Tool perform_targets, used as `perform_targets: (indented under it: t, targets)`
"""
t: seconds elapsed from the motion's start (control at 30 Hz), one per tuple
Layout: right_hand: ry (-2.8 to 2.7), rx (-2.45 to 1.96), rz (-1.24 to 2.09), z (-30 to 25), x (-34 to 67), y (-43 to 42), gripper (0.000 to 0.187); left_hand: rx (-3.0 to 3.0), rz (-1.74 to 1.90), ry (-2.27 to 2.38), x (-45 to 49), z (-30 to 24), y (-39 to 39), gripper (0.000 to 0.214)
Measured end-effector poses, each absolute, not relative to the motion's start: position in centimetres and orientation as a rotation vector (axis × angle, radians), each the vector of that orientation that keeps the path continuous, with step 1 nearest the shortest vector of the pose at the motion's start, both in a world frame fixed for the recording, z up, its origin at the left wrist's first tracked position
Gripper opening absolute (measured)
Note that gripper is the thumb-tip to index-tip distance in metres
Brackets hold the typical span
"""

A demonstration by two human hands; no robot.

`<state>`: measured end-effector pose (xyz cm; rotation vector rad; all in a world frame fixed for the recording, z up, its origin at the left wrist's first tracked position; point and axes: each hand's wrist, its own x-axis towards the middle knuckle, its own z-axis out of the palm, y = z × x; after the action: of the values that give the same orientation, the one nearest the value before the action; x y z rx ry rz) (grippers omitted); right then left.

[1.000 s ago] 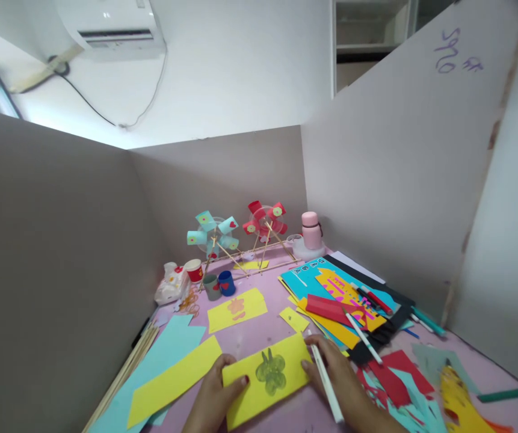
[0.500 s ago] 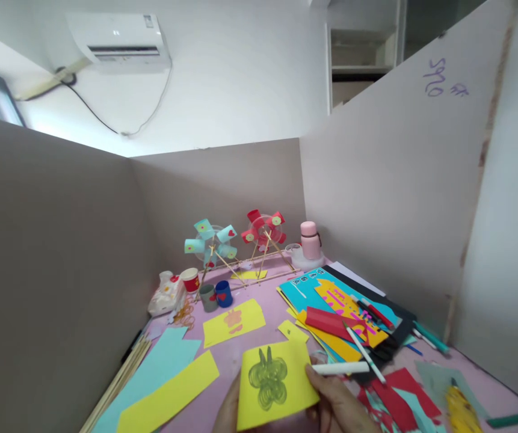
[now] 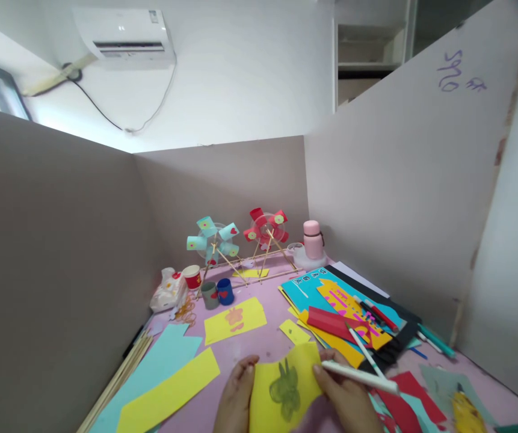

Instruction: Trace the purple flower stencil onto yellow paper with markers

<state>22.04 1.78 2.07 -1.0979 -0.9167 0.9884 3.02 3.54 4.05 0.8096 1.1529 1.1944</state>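
A yellow sheet of paper [image 3: 265, 394] with a dark green butterfly drawn on it bends upright between my two hands. My left hand [image 3: 236, 397] grips its left edge, thumb and fingertips close to the top. At the right edge my right hand [image 3: 349, 394] pinches the paper and also holds a white marker [image 3: 362, 376], which points out to the right. The lower part of the sheet runs out of view. Beyond it, flat on the pink table [image 3: 245, 352], lies another yellow paper [image 3: 254, 314] with an orange butterfly.
Light blue paper [image 3: 162, 358] and a yellow strip [image 3: 171, 391] lie left. Two paper windmills [image 3: 216, 243] on stick frames stand behind small paper rolls [image 3: 225, 292]. Right are stacked coloured sheets [image 3: 301, 288], pens, red scraps [image 3: 414, 388] and a pink bottle [image 3: 313, 243]. Grey partitions [image 3: 222, 180] enclose the table.
The yellow paper has turned and bent, moving slightly right. My left hand has come further up its edge. The white marker now tilts down toward the right.
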Motion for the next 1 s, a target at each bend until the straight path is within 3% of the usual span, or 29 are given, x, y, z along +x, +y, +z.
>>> perform_targets:
  t: [0.13,0.3,0.4,0.57,0.77,1.0]
  targets:
    - [-1.179,-1.378,0.591,0.8,24.1,3.0,0.025,1.209,1.265,1.330,0.2,3.6,4.4,0.051]
    - [-1.393,-1.336,0.282,-1.0,25.0,3.8,0.029,1.697,1.247,1.634,-3.8,4.0,6.9,0.039]
    - [-1.584,-1.269,-0.067,-1.8,25.2,4.1,0.027,1.907,1.118,1.823,-5.7,5.2,10.3,0.029]
    - [-1.924,-1.308,-0.439,-2.2,24.9,3.8,0.022,2.021,0.720,2.050,-7.3,6.8,17.3,0.033]
    - [-2.059,-1.388,-0.519,-2.0,25.3,3.7,0.045,2.005,0.322,2.055,-8.4,6.7,22.2,0.033]
    - [-2.048,-1.427,-0.470,-2.6,25.0,3.9,0.051,1.848,0.274,1.961,-9.7,6.5,22.9,0.032]
